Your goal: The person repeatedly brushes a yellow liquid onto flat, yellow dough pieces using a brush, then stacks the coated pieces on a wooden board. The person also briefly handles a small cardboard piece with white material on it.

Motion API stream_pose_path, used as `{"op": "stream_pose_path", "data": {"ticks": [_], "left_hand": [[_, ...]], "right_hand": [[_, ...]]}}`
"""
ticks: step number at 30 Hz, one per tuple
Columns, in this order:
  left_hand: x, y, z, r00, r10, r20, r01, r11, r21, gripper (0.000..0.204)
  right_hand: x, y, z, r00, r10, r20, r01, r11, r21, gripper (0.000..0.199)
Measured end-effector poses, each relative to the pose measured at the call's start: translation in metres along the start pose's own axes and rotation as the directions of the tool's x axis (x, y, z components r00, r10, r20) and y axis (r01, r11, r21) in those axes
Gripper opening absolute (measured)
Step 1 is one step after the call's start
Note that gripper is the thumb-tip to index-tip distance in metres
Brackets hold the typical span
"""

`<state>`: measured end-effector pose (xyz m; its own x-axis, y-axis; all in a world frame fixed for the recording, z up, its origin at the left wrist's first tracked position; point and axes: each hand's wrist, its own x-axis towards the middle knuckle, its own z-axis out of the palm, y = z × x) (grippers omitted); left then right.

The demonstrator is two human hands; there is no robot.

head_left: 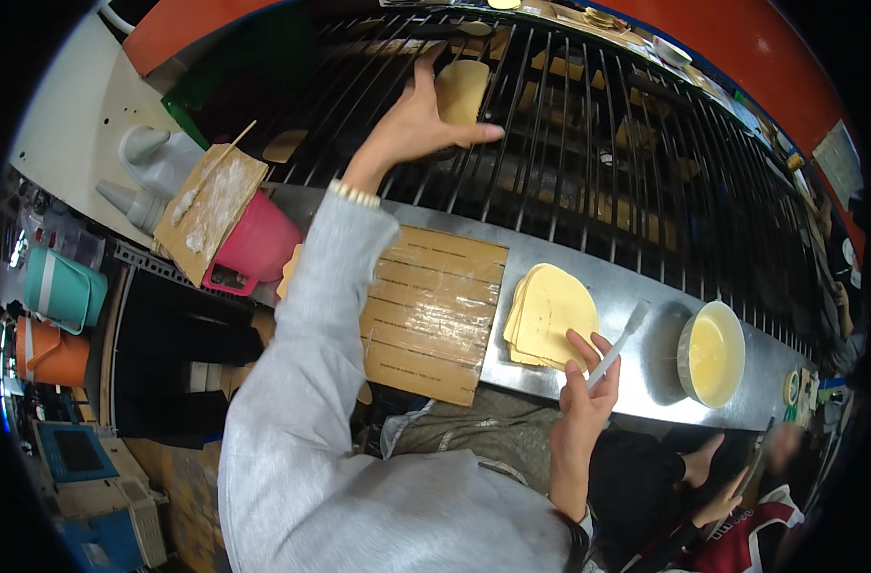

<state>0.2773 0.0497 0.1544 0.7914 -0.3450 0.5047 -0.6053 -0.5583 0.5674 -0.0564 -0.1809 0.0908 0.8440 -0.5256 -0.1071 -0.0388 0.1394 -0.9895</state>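
Observation:
My left hand [418, 116] reaches over a rack of dark metal rods [550, 153], fingers and thumb spread apart. Between its thumb and forefinger a pale yellow flat piece with a rounded end [464, 88] rests on the rods; whether the hand touches it I cannot tell. In my right hand [584, 406] is a small brush with a pale handle [607, 363], tilted up and to the right. Just beyond that hand lies a stack of similar yellow pieces [553, 307] on the metal ledge. A white bowl of yellowish liquid [714, 353] stands to its right.
A worn cardboard sheet [431, 315] lies on the ledge [636, 382]. To its left are a pink container [264, 239] topped with smeared cardboard [211, 205] and a white jug [159, 158]. Teal [63, 286] and orange [49, 349] buckets stand further left. Another person's hand [722, 501] holds a phone.

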Motion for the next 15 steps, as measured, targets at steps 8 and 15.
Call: {"op": "stream_pose_path", "data": {"ticks": [8,15], "left_hand": [[0.03,-0.148,0.055,0.749,-0.646,0.146,0.503,0.699,0.508,0.145],[0.009,-0.205,0.109,0.735,-0.678,0.005,0.541,0.591,0.598,0.129]], "right_hand": [[-0.008,-0.004,-0.064,0.969,-0.098,-0.225,0.094,0.995,-0.029,0.038],[-0.012,0.021,-0.141,0.892,-0.045,-0.449,0.026,0.998,-0.049,0.052]]}}
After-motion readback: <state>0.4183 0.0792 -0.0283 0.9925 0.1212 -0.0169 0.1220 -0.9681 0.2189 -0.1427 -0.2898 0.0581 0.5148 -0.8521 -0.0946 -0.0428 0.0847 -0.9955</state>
